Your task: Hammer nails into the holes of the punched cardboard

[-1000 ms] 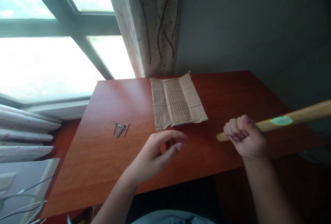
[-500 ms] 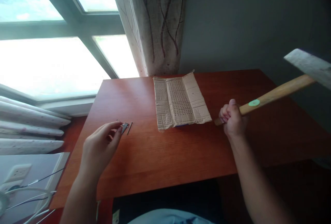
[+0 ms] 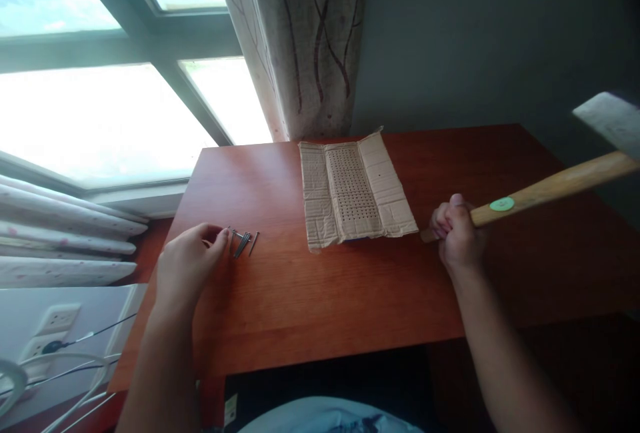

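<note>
My right hand (image 3: 459, 232) is wrapped round the lower part of the wooden handle of a hammer (image 3: 560, 186). Its pale metal head is raised at the right edge and partly out of the picture. My left hand (image 3: 187, 263) is low over the table, with thumb and fingertips brought together right beside a small pile of nails (image 3: 243, 243). What those fingertips pinch, if anything, is too small to make out. Between my hands, a creased sheet of cardboard (image 3: 315, 196) lies unfolded, with rows of small holes down its middle panel. Something blue shows slightly under its near edge.
The reddish-brown wooden table (image 3: 300, 313) stands against a dark wall and a curtain (image 3: 320, 46). At the left are a window, another curtain (image 3: 65, 233), and a wall socket (image 3: 60, 318) with cables (image 3: 95, 360) hanging by the table's side.
My left hand has drawn back a little to the left, uncovering more of the nails. The hammer, still held, appears farther right in view. My view has shifted slightly.
</note>
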### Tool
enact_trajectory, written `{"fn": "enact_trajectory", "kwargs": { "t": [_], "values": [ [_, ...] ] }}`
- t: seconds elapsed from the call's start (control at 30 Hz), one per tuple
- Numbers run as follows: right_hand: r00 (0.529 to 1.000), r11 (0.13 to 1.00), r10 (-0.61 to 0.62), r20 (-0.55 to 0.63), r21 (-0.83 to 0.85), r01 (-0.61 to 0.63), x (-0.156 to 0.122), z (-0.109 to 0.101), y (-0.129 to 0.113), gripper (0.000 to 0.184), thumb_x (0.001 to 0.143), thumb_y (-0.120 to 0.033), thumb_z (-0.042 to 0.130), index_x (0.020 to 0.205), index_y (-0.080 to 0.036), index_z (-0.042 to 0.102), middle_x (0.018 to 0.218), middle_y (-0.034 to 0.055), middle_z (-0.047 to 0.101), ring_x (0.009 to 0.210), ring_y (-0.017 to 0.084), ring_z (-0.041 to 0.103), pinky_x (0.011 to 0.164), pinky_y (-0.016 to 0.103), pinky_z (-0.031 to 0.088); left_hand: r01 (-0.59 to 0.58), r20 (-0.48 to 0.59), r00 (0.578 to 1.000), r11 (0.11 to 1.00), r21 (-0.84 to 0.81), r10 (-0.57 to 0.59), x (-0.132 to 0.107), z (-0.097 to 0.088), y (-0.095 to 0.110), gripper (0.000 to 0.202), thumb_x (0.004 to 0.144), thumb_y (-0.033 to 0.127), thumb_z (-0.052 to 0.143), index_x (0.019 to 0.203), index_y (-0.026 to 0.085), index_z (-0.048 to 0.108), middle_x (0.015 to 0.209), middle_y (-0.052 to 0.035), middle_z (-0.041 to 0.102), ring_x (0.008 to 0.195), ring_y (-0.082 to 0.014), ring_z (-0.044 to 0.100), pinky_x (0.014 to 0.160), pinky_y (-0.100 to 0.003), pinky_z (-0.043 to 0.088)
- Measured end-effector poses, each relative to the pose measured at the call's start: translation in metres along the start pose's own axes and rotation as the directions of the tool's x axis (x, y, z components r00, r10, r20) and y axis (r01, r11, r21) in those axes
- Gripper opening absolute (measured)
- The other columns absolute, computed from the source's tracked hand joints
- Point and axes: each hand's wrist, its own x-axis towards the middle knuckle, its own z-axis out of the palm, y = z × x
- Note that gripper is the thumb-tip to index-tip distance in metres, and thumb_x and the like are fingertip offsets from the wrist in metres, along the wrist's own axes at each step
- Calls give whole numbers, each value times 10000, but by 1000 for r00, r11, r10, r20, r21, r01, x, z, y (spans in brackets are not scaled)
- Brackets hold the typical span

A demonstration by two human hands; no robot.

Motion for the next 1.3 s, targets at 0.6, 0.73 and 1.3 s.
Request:
{"fn": "enact_trajectory", "kwargs": {
  "t": [0.6,0.73,1.3],
  "values": [
    [1000,999,4,12,-48,-4,0,-3,3,610,935,-524,633,494,-215,346,445,-63,300,381,71,308,380,266,206,-52,15,998,992,-116,54,21,19,6,282,834,462,579,932,255,743,823,-32,762,825,-251,719,708,-341,438],
    [1000,1000,2,-5,-29,-3,0,-2,1,598,919,-511,653,499,-217,346,442,-63,304,381,72,306,378,266,199,-114,-12,993,989,-89,114,16,20,8,304,863,477,561,966,244,729,915,-42,763,837,-242,712,708,-337,443],
    [1000,1000,5,-20,18,-5,1,-2,-2,593,925,-497,658,518,-214,332,437,-68,311,370,69,313,372,253,216,-213,10,977,973,90,213,-21,19,-8,462,916,590,602,1201,228,635,1219,-155,671,1136,-367,635,930,-463,512]
  ]
}}
